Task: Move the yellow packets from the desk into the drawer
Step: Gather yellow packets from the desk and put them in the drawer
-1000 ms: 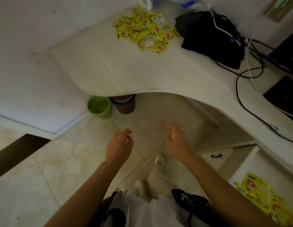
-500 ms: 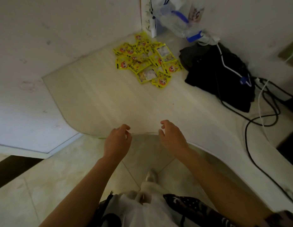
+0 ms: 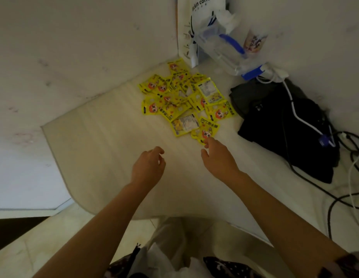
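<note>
still heaped on the table (image 3: 106, 149) by the corner wall: yellow packets (image 3: 182, 99), none lifted. right hand (image 3: 218, 159) just touching the nearest packet (image 3: 205, 131), fingers loose, holding nothing. left hand (image 3: 148, 167) empty, loosely curled. drawer out of view.

Left hand (image 3: 148, 169) loosely curled; right hand (image 3: 218, 159) reaching, fingers relaxed.

Dim, soft indoor light; wide-angle bending at edges, slight blur.
</note>
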`<state>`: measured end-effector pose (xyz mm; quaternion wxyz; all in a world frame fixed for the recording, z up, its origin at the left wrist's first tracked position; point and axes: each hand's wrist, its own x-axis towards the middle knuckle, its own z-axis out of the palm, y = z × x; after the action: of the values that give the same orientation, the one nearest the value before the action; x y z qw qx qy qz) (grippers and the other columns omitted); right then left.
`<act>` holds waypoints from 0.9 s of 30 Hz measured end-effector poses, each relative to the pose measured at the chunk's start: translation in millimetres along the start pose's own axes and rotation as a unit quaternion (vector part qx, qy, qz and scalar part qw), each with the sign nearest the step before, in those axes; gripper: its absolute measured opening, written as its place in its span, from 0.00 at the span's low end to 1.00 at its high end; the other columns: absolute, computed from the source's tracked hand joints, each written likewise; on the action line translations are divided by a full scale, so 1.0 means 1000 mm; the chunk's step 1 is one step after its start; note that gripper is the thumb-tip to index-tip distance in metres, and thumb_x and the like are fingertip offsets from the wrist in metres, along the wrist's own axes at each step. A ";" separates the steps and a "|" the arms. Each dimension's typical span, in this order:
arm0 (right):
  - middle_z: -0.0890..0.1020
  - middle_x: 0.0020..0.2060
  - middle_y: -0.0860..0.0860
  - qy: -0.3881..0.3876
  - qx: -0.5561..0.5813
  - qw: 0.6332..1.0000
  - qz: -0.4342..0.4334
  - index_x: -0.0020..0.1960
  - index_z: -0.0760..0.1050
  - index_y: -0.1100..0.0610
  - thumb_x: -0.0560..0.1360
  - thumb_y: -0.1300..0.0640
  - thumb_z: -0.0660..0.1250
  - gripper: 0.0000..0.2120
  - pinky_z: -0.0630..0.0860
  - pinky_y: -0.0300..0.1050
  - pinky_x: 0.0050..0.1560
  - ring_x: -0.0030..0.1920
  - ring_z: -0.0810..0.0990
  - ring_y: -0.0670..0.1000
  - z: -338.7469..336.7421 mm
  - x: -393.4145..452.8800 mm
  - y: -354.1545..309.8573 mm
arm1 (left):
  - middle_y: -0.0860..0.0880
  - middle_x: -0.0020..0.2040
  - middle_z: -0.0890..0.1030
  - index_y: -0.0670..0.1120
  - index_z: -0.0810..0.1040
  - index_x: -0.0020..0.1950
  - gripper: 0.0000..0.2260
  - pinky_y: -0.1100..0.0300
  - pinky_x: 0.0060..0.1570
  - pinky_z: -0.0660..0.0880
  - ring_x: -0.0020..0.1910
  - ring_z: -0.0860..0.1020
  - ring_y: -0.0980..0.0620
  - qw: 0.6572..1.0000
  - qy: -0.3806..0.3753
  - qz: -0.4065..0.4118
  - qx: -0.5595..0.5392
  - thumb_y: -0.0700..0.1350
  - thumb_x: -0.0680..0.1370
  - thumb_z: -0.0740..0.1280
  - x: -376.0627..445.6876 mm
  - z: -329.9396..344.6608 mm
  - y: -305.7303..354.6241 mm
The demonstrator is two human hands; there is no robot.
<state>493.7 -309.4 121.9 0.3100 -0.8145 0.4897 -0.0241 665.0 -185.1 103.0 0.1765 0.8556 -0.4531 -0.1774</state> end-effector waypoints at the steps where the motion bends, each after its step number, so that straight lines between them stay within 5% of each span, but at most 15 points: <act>1: 0.75 0.62 0.58 0.001 0.002 1.000 0.005 0.68 0.67 0.59 0.79 0.54 0.58 0.19 0.74 0.55 0.59 0.62 0.74 0.59 -0.002 0.012 -0.001 | 0.49 0.48 0.81 0.49 0.75 0.60 0.11 0.54 0.47 0.74 0.53 0.76 0.47 1.000 -0.004 -0.001 0.001 0.45 0.78 0.61 0.015 -0.002 0.000; 18: 0.75 0.61 0.60 0.002 -0.026 0.998 0.058 0.66 0.69 0.62 0.79 0.56 0.59 0.17 0.72 0.51 0.58 0.61 0.74 0.60 -0.029 0.179 0.005 | 0.44 0.55 0.79 0.45 0.75 0.58 0.10 0.48 0.50 0.76 0.55 0.76 0.42 0.995 -0.085 0.025 0.038 0.44 0.78 0.61 0.211 -0.016 -0.003; 27: 0.71 0.64 0.64 0.004 -0.092 0.993 0.071 0.69 0.63 0.64 0.80 0.57 0.58 0.20 0.70 0.51 0.59 0.63 0.72 0.63 -0.045 0.262 0.019 | 0.45 0.63 0.74 0.45 0.72 0.64 0.14 0.46 0.53 0.74 0.63 0.71 0.43 0.990 -0.086 0.088 0.066 0.42 0.79 0.60 0.279 -0.005 0.017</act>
<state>599.3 -550.1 78.5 0.2332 -0.8026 0.5476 0.0400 802.0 -427.6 75.5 0.0952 0.8037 -0.5508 -0.2040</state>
